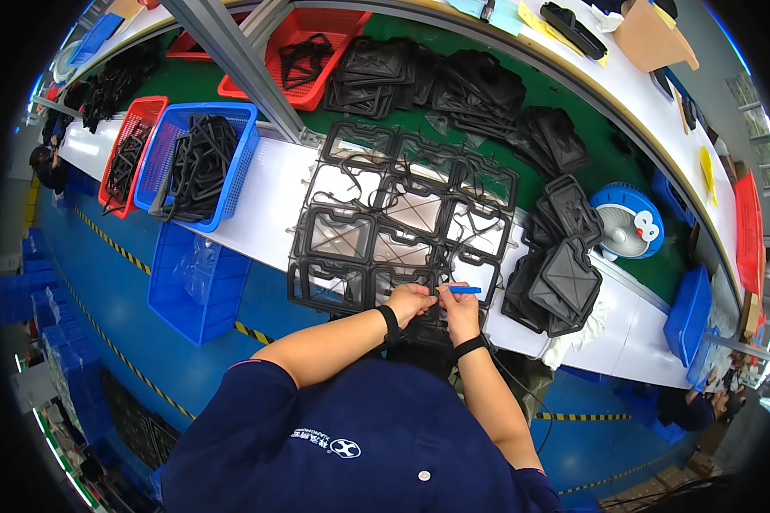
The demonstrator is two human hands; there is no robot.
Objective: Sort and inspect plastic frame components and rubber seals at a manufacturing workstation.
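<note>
White and slanting through a blue-floored workshop, the counter (252, 184) is carrying black parts along its length. Nearest, at its near edge, the right grip (460, 306) is grasping a slim blue tool (464, 290), which is lying across the thumb and fingers. Just beside it, the left grip (409, 301) is curling its fingers inward; whether it is pinching anything, I cannot tell. Both are sitting over the near side of a grid of black frames (411, 209), which is stretching away from them toward the counter's far edge. Stacked black panels (565, 286) are lying to the grid's right; a blue basket (248, 145) is standing leftward. Beyond the far edge, a blue fan (626, 221) is resting on a green surface (419, 36).
</note>
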